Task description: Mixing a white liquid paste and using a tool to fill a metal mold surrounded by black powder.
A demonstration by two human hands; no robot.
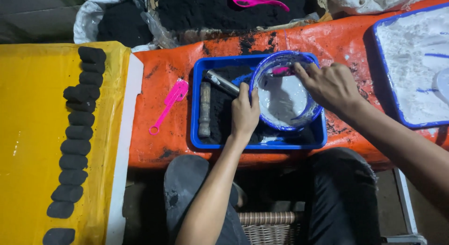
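The left hand [244,111] has its grip clenched on the near-left rim of a blue bowl [286,91], thumb against the outside wall. The right hand [329,84] reaches in from three o'clock, fingertips pinched over a small pink tool [282,71] at the bowl's far rim; how firmly it is grasped I cannot tell. Inside the bowl lies a grey-white paste.

The bowl sits at the right of a blue tray [199,104] dusted with black powder. In the tray, at nine o'clock from the bowl, lie a metal cylinder [222,82] and a dark wooden pestle [204,109].

The tray rests on an orange-covered surface [154,146]. A pink scoop [169,103] lies farther out at nine o'clock. At two o'clock stands a tray of white powder [411,62]. Far left, black briquettes [77,132] line a yellow sheet [28,132].
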